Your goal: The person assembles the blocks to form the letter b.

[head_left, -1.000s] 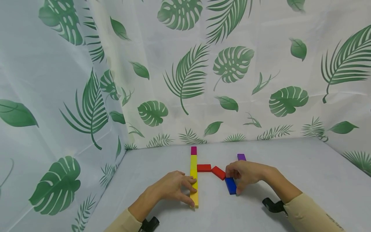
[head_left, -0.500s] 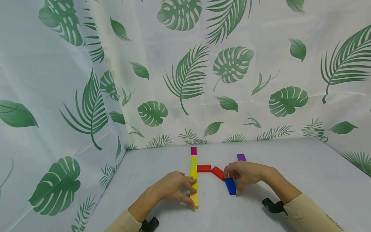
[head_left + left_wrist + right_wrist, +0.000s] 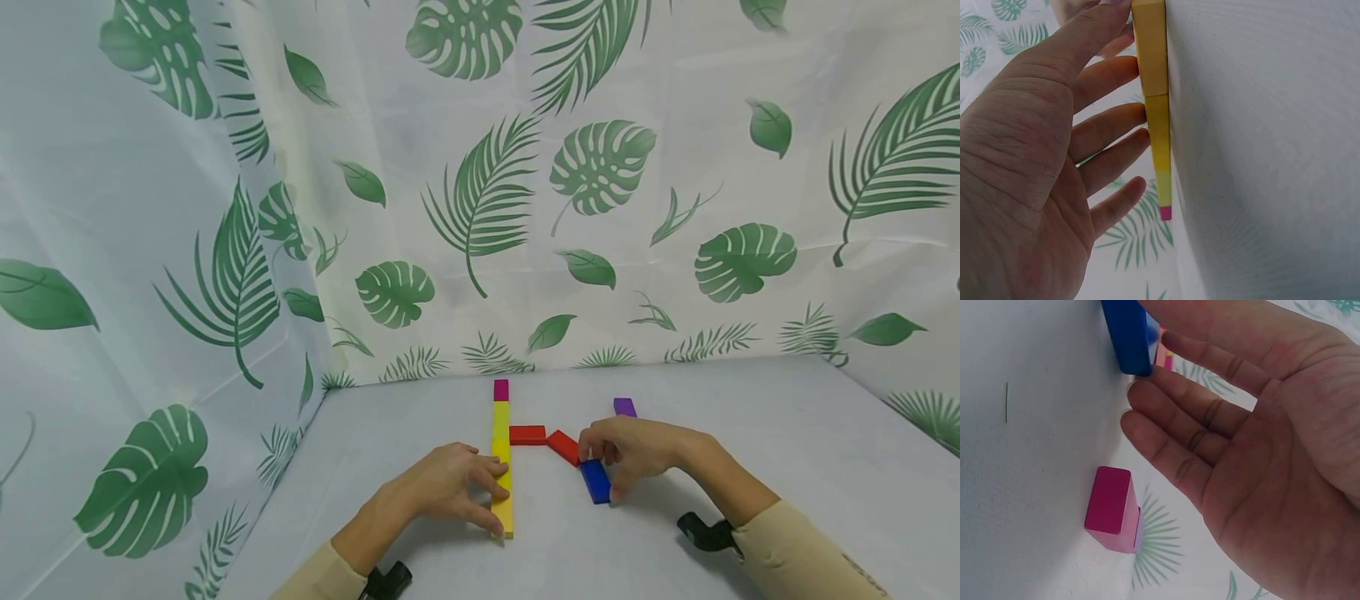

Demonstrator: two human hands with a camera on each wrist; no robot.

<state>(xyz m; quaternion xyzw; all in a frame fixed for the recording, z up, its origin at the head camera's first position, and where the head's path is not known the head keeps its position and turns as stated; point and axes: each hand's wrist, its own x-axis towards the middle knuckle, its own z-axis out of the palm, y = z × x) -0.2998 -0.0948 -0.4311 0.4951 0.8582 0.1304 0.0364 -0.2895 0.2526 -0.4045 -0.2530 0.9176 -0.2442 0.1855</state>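
Rested the left hand low at centre left of the head view, fingers spread and slightly bent, not clamped, with the thumb at the near end of the yellow row and fingertips against its side. Held the blue block right of the lower middle, pinched lengthwise in the right hand, thumb at the near end, fingers at the far end. Judged the blue block light, stiff and hardly fragile, probably smooth enough to skew at a nudge; best taken by its short ends, gently. Placed it at the fingertips, left of the palm in the frame. Saw beyond it the angled red block, at or near the blue's far corner, then the level red block touching the yellow row. Made out a magenta block at lower left of the right wrist view, apart from the fingers. Noted farther off a purple block, partly hidden, the row's magenta tip and, across the upper frame, leaf-printed cloth.
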